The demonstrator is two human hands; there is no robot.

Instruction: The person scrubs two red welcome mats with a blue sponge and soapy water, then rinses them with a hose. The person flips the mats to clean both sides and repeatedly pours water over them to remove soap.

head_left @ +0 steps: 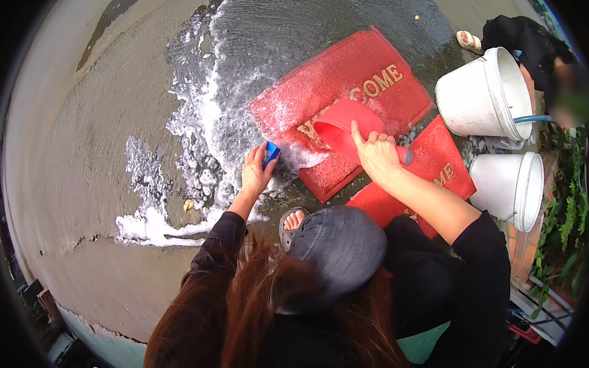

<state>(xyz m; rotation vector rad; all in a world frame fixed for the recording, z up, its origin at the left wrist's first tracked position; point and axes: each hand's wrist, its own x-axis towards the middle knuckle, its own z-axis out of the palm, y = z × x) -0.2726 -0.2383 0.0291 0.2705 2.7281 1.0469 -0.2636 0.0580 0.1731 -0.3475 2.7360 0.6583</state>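
Observation:
My left hand [255,171] is closed on what looks like a blue scrub brush [272,152], whose underside is hidden. It is at the lower left edge of a red doormat [342,65] with pale lettering, wet and partly foamy. Over that mat, my right hand [379,156] grips a red plastic water dipper [344,120], index finger stretched along it. The dipper is tilted, its mouth toward the left, with foamy water on the mat below. A second red doormat [454,156] lies nearer to me, partly under my right forearm and knee.
White suds [208,122] spread over wet concrete [110,106] left of the mats. At right are a large white bucket [463,94] with a blue hose [532,118] and a smaller white bucket [499,184]. Another person [519,36] crouches behind them, beside green plants [571,207].

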